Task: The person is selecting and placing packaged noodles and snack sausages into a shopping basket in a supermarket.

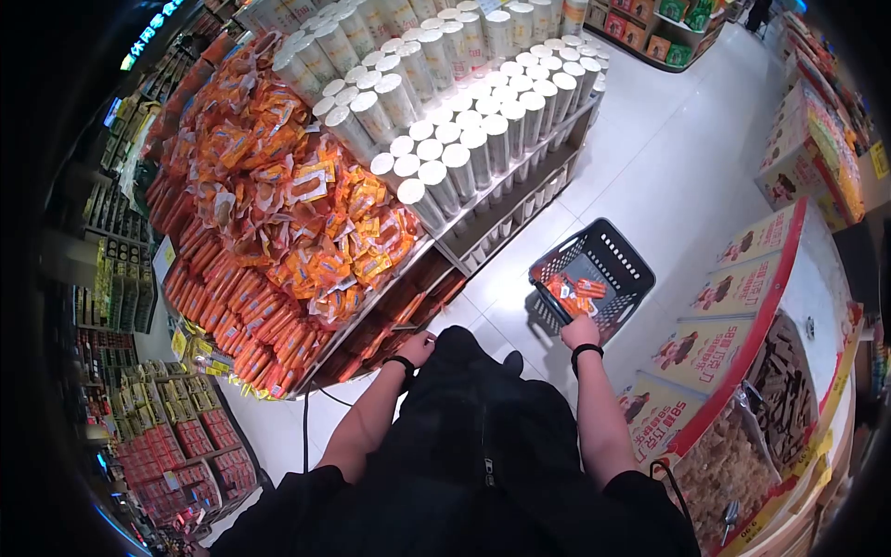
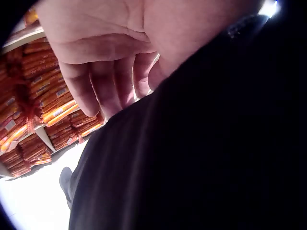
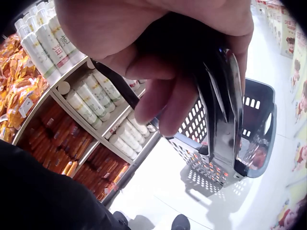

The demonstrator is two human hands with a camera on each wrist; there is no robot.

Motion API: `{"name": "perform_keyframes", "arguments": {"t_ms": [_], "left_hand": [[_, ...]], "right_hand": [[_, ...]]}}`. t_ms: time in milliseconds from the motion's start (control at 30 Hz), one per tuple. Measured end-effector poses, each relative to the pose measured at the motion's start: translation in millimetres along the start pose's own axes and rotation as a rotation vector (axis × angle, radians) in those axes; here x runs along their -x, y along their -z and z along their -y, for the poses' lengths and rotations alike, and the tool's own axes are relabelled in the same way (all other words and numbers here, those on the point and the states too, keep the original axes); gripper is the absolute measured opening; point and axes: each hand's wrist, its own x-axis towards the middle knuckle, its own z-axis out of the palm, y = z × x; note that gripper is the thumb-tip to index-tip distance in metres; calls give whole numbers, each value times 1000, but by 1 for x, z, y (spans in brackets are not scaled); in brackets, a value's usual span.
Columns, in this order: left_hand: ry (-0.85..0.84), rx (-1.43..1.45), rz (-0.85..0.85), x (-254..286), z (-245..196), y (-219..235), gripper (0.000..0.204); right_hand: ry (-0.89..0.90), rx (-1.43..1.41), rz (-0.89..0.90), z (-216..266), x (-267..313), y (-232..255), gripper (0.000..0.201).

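Observation:
A dark shopping basket [image 1: 624, 265] hangs above the floor at right of centre in the head view, with several orange packets [image 1: 577, 290] inside. My right hand [image 1: 581, 331] grips its handle; in the right wrist view the fingers of the right hand [image 3: 163, 91] curl round the black handle, with the perforated basket [image 3: 261, 96] below. My left hand [image 1: 417, 348] hangs beside the dark clothing, holding nothing visible. In the left wrist view the fingers of the left hand [image 2: 108, 62] are loosely bent, partly behind dark cloth [image 2: 192, 158].
At the left stands a shelf heaped with orange packets [image 1: 269, 213], with rows of white-topped cylinders [image 1: 473, 139] beyond. A red-edged bin [image 1: 742, 371] of wrapped goods is on the right. Tiled floor [image 1: 640, 139] runs between them.

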Motion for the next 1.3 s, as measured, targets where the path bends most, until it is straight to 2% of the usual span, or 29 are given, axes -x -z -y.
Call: {"name": "perform_keyframes", "arguments": {"t_ms": [67, 133, 167, 200, 233, 367, 467, 567, 600, 700, 800, 833, 867, 933, 967, 1067, 1100, 1200, 1300], "left_hand": [[30, 27, -1, -17, 33, -11, 39], [25, -49, 20, -38, 86, -28, 39], [116, -63, 70, -32, 80, -24, 39], [138, -119, 79, -26, 76, -22, 39], [157, -175, 88, -22, 72, -22, 39], [175, -342, 148, -26, 38, -14, 42], [337, -242, 306, -66, 9, -11, 47], [293, -244, 338, -137, 6, -28, 49], [256, -316, 349, -158, -17, -32, 50], [120, -218, 449, -206, -101, -27, 51], [28, -80, 445, -275, -155, -36, 50], [22, -19, 388, -279, -186, -27, 44], [-75, -120, 356, -286, -212, -18, 40], [-49, -59, 300, -313, -231, -25, 38], [-68, 27, 286, -329, -222, -38, 39], [-47, 107, 394, -351, -222, -43, 40], [85, 125, 456, -341, -252, -25, 43], [168, -68, 440, -353, -272, -14, 45], [269, -236, 459, -351, -320, -2, 47]], "right_hand": [[-11, 62, -20, -8, -6, 23, 31], [10, 92, -17, -22, -25, 35, 30], [10, 103, -16, -27, -35, 42, 30], [9, 114, -15, -29, -44, 51, 30], [53, 130, 8, -32, -52, 60, 32], [-54, 108, 14, -19, -82, 88, 33], [-82, 66, 2, -13, -110, 105, 32], [-61, 54, -2, -16, -133, 127, 31], [-52, 57, -8, -22, -151, 129, 32], [-104, 36, 15, -22, -179, 153, 36], [-170, 25, 33, -11, -218, 180, 36], [-174, 12, 27, -9, -231, 189, 35], [-173, 14, 19, -9, -246, 195, 34], [-181, 9, 6, -17, -277, 206, 33], [-139, 6, -35, -25, -289, 212, 30], [-74, 32, 14, -37, -332, 245, 26], [-72, 52, 46, -49, -354, 248, 25], [-54, 70, 62, -47, -386, 295, 25], [-11, 45, 32, -65, -428, 328, 27]]}}
